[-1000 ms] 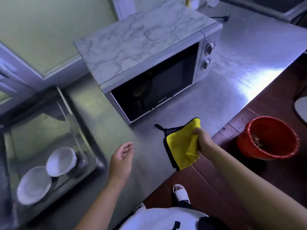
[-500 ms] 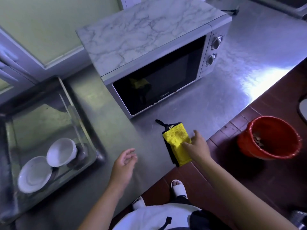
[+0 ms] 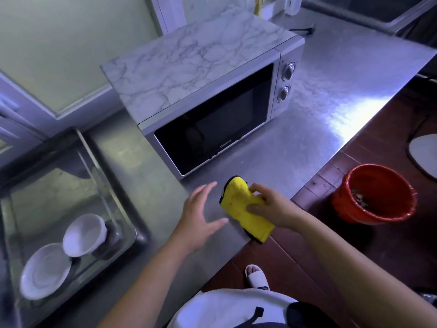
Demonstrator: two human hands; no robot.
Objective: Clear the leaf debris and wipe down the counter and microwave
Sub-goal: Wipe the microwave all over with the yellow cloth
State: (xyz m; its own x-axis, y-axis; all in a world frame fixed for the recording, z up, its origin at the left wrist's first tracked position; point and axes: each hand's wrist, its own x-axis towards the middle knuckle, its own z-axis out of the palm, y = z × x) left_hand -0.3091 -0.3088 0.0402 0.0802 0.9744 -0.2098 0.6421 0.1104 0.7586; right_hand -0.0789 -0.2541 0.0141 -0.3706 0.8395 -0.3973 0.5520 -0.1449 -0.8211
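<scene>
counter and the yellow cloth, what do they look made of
Counter: looks like brushed stainless steel, grey with a streaky glare. Yellow cloth: seems soft microfibre, fuzzy nap, dark edging, bunching under the right hand.

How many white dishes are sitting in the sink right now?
2. A bowl lies tilted near the sink's front right corner; a plate lies left of it, nearer the camera, its edge under the bowl. More may be hidden beneath them.

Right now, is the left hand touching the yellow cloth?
Apart. The head view shows bare counter between the open left hand and the yellow cloth.
</scene>
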